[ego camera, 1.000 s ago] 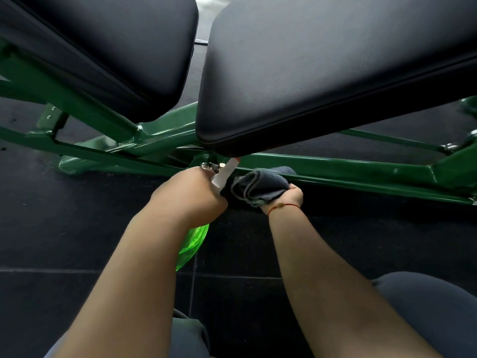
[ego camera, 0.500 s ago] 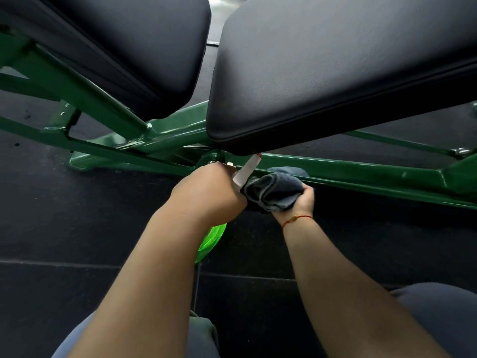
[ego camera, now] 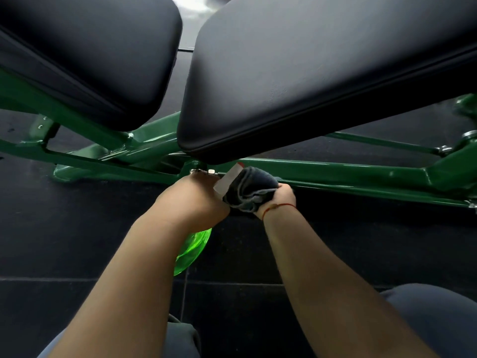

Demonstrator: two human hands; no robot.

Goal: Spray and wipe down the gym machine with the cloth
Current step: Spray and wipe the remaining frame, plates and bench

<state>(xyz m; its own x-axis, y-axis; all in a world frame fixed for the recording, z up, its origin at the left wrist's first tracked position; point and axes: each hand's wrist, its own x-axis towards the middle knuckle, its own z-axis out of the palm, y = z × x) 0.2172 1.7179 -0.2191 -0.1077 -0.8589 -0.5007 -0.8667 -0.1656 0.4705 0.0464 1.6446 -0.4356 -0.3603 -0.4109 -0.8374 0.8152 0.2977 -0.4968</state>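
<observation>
A translucent green plastic spray bottle [ego camera: 193,250] is gripped by the left hand [ego camera: 192,200], its fingers hidden. A folded dark grey cloth [ego camera: 251,188] is held against the green metal frame bar [ego camera: 335,174] by the right hand [ego camera: 282,200], fingers curled round it.

The floor [ego camera: 77,241] is dark, nearly black, laid in large matte tiles. A thin pale seam [ego camera: 51,279] runs across it, and a second one crosses it at a right angle. At the top edge sits a patch of bright light [ego camera: 192,1], blurred and whitish.
</observation>
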